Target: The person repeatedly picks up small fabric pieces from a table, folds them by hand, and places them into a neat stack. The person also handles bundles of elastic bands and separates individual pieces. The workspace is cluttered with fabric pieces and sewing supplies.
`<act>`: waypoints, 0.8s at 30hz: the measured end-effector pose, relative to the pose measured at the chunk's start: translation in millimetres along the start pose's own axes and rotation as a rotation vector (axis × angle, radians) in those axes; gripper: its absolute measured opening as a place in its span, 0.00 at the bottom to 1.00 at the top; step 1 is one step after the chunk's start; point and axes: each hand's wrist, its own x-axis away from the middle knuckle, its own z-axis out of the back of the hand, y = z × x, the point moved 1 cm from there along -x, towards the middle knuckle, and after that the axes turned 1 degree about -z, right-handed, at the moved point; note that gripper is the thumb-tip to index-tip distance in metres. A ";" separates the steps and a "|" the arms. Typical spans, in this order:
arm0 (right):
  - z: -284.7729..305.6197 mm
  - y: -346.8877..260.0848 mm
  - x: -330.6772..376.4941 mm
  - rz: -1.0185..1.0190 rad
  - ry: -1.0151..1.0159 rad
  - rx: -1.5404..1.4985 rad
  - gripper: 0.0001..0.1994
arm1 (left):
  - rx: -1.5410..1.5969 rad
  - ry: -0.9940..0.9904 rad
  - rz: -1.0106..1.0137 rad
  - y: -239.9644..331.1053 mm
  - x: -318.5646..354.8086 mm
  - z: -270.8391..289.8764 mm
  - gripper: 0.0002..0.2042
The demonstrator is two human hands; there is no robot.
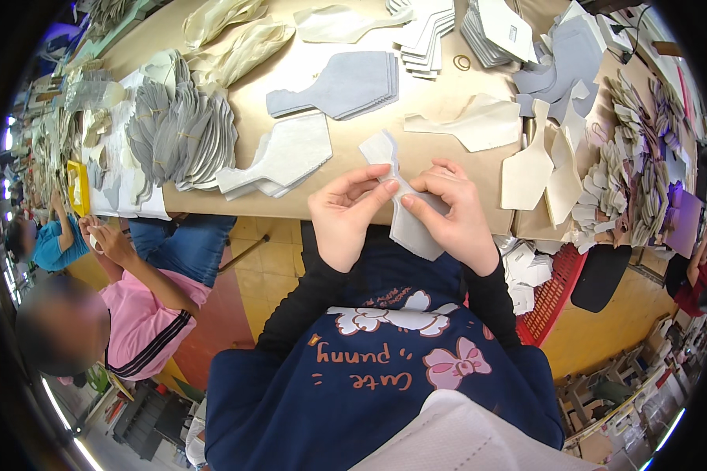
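Just past the table's near edge, a pale grey cut piece of sheet material [416, 235], narrow at its waist and wide at the lower end, is held up in both hands. My left hand [344, 216] pinches its narrow waist between thumb and fingers. Gripping the same piece from the other side, my right hand [457, 206] has its thumb laid along the front. Both thumbs lie close together. A stack of whitish-grey pieces [294, 153] of similar shape lies left of my hands, and a fanned stack of blue-grey pieces [361, 78] lies farther back.
Cream pieces [479, 125] lie on the brown-covered table [432, 102], with tied grey bundles [181, 133] at left and heaped strips [628, 157] at right. A red plastic basket [554, 298] stands below the right edge. A person in pink [153, 314] sits close by on the left.
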 end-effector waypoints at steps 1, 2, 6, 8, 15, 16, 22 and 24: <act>0.3 -0.5 -1.0 -0.007 -0.005 -0.039 0.08 | 0.046 -0.005 0.036 0.4 -2.1 1.6 0.14; 0.9 -1.0 -1.8 -0.032 -0.009 -0.060 0.08 | 0.094 0.010 0.085 0.5 -3.4 2.6 0.15; -0.2 -5.7 -3.4 -0.078 -0.002 -0.027 0.12 | 0.014 -0.028 -0.042 4.1 -1.9 0.5 0.16; -1.3 -8.5 -3.0 -0.068 -0.001 0.042 0.14 | -0.008 -0.035 -0.043 6.4 1.5 -1.2 0.17; 4.0 -8.9 -1.7 -0.100 -0.126 0.068 0.13 | 0.065 -0.112 -0.034 12.0 0.8 -5.3 0.22; 4.6 -8.2 -1.3 -0.092 -0.130 0.063 0.14 | 0.061 -0.110 -0.024 11.3 0.7 -5.9 0.23; 10.7 4.5 2.6 -0.324 -0.080 -0.176 0.12 | 0.055 -0.021 -0.139 8.9 -7.2 1.4 0.27; 10.7 13.2 1.5 -0.494 -0.044 -0.499 0.12 | 0.103 0.056 -0.196 10.9 -13.9 9.2 0.29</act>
